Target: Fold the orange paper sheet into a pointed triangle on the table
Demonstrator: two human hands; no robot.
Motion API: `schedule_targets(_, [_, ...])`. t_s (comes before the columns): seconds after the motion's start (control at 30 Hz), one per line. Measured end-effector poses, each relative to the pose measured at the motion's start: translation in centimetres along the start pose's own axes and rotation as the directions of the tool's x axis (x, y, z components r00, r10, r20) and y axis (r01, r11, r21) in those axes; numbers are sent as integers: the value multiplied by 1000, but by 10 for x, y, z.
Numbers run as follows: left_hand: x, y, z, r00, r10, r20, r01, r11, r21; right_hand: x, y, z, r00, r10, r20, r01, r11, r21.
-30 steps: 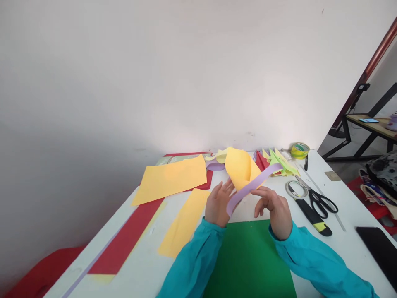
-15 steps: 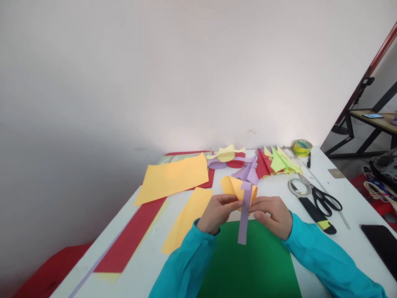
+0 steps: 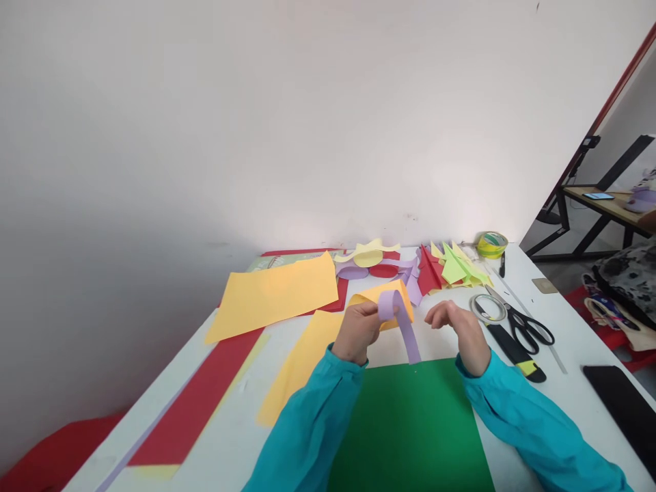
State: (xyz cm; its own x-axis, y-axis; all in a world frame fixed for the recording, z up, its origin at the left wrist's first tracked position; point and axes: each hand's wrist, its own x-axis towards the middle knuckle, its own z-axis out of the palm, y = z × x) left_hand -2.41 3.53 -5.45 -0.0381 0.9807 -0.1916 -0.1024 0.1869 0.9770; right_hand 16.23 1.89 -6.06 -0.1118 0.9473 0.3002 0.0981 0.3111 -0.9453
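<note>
My left hand (image 3: pixel 357 331) is closed on a curled orange paper (image 3: pixel 402 290) and a purple paper strip (image 3: pixel 408 336), pinching both above the table. The strip loops over near my fingertips, and its loose end hangs down to the right. Apart from the papers, my right hand (image 3: pixel 465 333) hovers just to the right with its fingers bent and nothing visible in them. Below both hands lies a green sheet (image 3: pixel 410 424).
To the left are orange sheets (image 3: pixel 277 294) and a red strip (image 3: pixel 199 403). Folded paper shapes (image 3: pixel 454 266) line the back. On the right lie scissors (image 3: pixel 527 328), a clear tape roll (image 3: pixel 488 308), a cutter (image 3: pixel 515 352), yellow-green tape (image 3: pixel 490 244) and a black flat object (image 3: pixel 620 410).
My right hand has let go of the purple strip and moved right, away from it. The strip, hanging straight before, now curls over, and the orange paper has turned and tilted.
</note>
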Motion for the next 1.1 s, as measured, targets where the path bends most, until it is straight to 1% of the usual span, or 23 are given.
schedule_targets(0.07, [4,1,1,999,28,-30,-28,1000,-14,0,2,1,997,59,40,-58,998,-27])
schedule_targets(0.17, [7,-2,3,997,57,-48,-58,998,-18,1,7,5,985,110,135,-96,990,-106])
schedule_targets(0.23, [8,-5,4,997,71,-40,-72,997,-16,1,10,8,962,162,218,-138,983,-122])
schedule_targets(0.33, [9,-8,7,996,90,-4,-90,996,-8,3,13,13,919,236,316,-232,971,-51])
schedule_targets(0.43, [9,-9,9,993,90,71,-90,996,-4,4,10,14,910,260,323,-290,956,48])
schedule_targets(0.57, [8,-10,10,980,106,169,-105,994,-17,4,4,14,919,241,312,-288,951,115])
schedule_targets(0.73, [5,-12,12,949,183,256,-187,982,-10,3,8,16,922,270,277,-320,935,152])
schedule_targets(0.8, [4,-12,12,931,242,273,-255,967,12,3,11,16,921,277,274,-328,931,159])
schedule_targets(0.87, [4,-13,12,896,349,274,-374,927,40,3,13,15,923,270,275,-322,932,166])
schedule_targets(0.9, [5,-14,12,867,420,268,-451,890,63,3,13,14,923,269,274,-324,929,178])
schedule_targets(0.93, [6,-16,10,828,496,262,-534,840,97,4,13,14,921,276,274,-335,921,198])
schedule_targets(0.97, [7,-18,9,778,571,262,-616,775,143,4,12,14,917,291,272,-355,907,228])
schedule_targets(1.03, [10,-25,3,659,696,286,-752,607,256,5,10,13,896,334,293,-420,851,315])
schedule_targets(1.07, [11,-30,-1,602,737,308,-795,521,311,6,9,13,881,351,316,-453,817,357])
schedule_targets(1.1, [11,-34,-5,565,763,313,-813,452,367,7,8,12,866,361,346,-482,785,388])
